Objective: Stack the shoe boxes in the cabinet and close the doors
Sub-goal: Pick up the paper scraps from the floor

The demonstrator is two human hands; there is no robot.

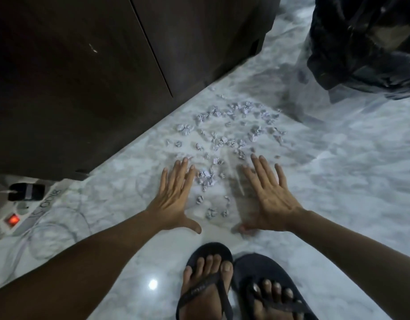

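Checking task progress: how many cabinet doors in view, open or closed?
2, both closed: left door fills the upper left; right door sits beside it, past the seam. More doors may lie out of frame. No shoe boxes visible.

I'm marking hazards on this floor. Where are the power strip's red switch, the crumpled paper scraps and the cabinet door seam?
power strip's red switch (13, 219), head view, on the lit rocker.
crumpled paper scraps (222, 135), head view, mid-scatter.
cabinet door seam (151, 46), head view, on the dark gap.
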